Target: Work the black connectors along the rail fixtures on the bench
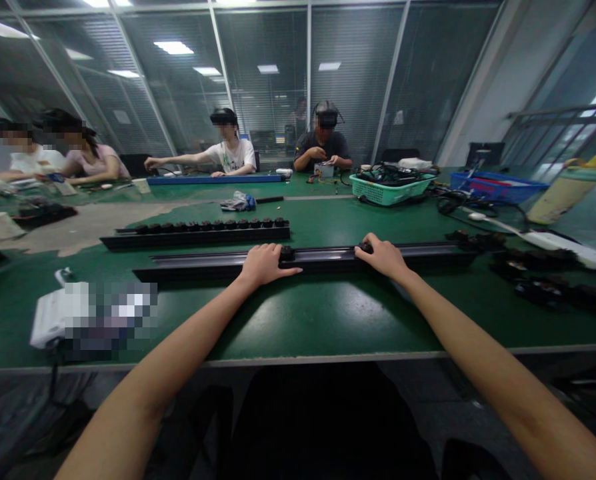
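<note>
Big green table point(318, 327) fills the middle of the frame, in a room with a glass wall point(348, 80) and blinds across the top, and four co-workers point(233, 150) sitting along the far side. The long black rail point(323, 264) is dead center, lying flat with its long axis running left to right, pretty much parallel to the table's front edge point(328, 361). Left hand point(263, 264) is draped over it, thumb stuck out — can't tell if it's actually gripping. Right hand point(384, 257) seems to be pinching a small black part point(365, 247) on the rail. There's a wide strip of green between rail and front edge, but the right end sits close to a scatter of black pieces point(553, 290), and a second rail point(203, 237) lies just behind, toward the left.
</note>
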`<control>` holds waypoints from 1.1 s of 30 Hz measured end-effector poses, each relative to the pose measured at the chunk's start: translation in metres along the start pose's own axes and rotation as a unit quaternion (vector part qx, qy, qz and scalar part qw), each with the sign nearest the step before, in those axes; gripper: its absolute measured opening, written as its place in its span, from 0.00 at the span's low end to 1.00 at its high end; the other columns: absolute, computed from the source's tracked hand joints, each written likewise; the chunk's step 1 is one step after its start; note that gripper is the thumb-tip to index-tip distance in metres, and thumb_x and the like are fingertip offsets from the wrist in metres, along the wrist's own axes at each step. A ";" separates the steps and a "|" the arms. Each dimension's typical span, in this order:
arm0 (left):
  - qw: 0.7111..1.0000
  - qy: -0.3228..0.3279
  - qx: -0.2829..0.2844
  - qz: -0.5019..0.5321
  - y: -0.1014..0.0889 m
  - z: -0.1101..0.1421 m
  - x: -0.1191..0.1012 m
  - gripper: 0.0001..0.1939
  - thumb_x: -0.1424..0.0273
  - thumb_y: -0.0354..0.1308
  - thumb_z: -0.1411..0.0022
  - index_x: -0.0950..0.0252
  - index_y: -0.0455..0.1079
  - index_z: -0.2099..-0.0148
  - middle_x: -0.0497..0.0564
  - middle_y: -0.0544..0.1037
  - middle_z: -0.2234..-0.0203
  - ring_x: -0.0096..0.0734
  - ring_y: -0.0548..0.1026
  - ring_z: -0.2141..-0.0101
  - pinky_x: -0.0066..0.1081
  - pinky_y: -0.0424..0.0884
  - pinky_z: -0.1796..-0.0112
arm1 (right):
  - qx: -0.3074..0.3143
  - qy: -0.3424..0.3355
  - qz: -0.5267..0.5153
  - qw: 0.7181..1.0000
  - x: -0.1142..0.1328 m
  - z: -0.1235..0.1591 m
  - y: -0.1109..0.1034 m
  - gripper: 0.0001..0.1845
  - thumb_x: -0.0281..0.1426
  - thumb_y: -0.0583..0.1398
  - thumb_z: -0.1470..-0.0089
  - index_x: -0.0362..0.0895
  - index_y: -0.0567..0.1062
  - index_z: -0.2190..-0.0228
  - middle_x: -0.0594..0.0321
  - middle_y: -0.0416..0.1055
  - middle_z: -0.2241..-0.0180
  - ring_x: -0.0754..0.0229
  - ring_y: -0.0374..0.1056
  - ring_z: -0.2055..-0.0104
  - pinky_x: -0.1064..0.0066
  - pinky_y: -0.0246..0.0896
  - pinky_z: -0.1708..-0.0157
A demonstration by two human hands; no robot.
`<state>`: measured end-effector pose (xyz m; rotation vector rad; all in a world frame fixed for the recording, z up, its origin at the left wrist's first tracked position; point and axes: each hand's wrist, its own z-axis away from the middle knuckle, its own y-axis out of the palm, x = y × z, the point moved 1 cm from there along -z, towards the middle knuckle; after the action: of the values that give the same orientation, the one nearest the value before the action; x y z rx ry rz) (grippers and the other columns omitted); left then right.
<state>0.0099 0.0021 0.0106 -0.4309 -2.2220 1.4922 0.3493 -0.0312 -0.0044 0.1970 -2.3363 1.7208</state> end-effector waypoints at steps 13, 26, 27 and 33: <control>1.000 0.000 0.001 0.003 0.000 0.000 0.000 0.50 0.27 0.43 0.41 0.68 0.75 0.46 0.63 0.82 0.53 0.54 0.79 0.52 0.42 0.69 0.53 | 0.000 0.009 -0.005 1.000 -0.007 -0.002 0.000 0.22 0.51 0.54 0.36 0.48 0.72 0.54 0.52 0.79 0.58 0.45 0.75 0.56 0.64 0.61 0.61; 1.000 0.001 0.002 0.004 -0.001 0.000 0.000 0.50 0.27 0.43 0.42 0.68 0.75 0.47 0.64 0.82 0.53 0.55 0.79 0.52 0.42 0.69 0.53 | -0.006 0.019 0.004 1.000 -0.014 -0.001 -0.002 0.21 0.51 0.54 0.37 0.49 0.72 0.56 0.53 0.80 0.59 0.45 0.75 0.56 0.63 0.62 0.60; 1.000 0.001 0.002 0.003 -0.001 0.000 0.000 0.50 0.27 0.43 0.42 0.68 0.75 0.48 0.64 0.82 0.54 0.55 0.79 0.52 0.42 0.69 0.53 | -0.005 0.021 0.006 1.000 -0.015 -0.001 -0.003 0.21 0.51 0.54 0.37 0.49 0.72 0.56 0.53 0.80 0.59 0.45 0.75 0.56 0.63 0.62 0.60; 1.000 0.001 0.000 0.004 0.000 0.000 -0.001 0.51 0.27 0.43 0.42 0.68 0.75 0.46 0.64 0.81 0.53 0.55 0.79 0.52 0.43 0.69 0.53 | -0.001 0.025 0.006 1.000 -0.020 -0.002 -0.004 0.21 0.51 0.54 0.37 0.49 0.72 0.55 0.52 0.79 0.58 0.44 0.75 0.55 0.63 0.62 0.60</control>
<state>0.0105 0.0016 0.0110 -0.4407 -2.2220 1.4955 0.3698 -0.0308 -0.0054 0.1380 -2.3085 1.7073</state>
